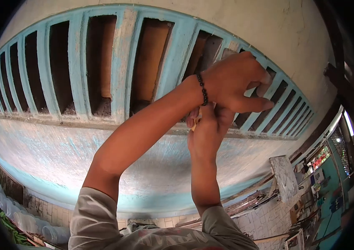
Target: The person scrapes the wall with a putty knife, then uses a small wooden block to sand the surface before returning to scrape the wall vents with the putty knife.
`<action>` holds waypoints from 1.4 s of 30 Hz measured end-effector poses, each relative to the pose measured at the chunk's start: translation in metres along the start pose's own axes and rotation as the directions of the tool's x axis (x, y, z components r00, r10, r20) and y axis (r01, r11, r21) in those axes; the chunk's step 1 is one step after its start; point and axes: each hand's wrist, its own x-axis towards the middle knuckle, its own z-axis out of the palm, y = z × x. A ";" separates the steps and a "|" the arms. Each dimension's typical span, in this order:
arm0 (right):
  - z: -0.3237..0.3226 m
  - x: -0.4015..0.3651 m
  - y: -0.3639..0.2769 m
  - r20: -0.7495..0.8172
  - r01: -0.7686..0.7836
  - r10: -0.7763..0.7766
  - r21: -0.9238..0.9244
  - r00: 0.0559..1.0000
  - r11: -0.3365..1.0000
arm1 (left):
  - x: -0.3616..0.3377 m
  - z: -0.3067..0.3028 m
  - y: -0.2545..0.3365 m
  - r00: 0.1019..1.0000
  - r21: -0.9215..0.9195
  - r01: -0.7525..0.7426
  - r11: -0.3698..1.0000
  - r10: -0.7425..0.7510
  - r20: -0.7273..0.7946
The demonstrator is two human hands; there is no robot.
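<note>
My left hand (239, 83) is raised in front of the blue slatted wall opening (76, 66), a dark beaded bracelet (202, 89) round its wrist. Its thumb and forefinger point right, bent and apart, with nothing visible between them. Just below that wrist is my right hand (211, 121), its fingers curled round a small yellow thing (196, 121) that is mostly hidden. The right hand's fingertips are close to the underside of the left wrist; whether they touch it is unclear.
Below the slats runs a ledge (60, 122) over a worn blue-white wall (152, 166). Clear plastic containers (26, 221) lie at the lower left. A weathered board (283, 178) and clutter stand at the lower right.
</note>
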 end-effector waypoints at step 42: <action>-0.052 0.016 -0.028 0.156 -0.063 0.092 -0.181 0.983 0.981 | 0.002 0.025 0.008 0.988 0.262 0.118 0.958 -0.087 -0.129</action>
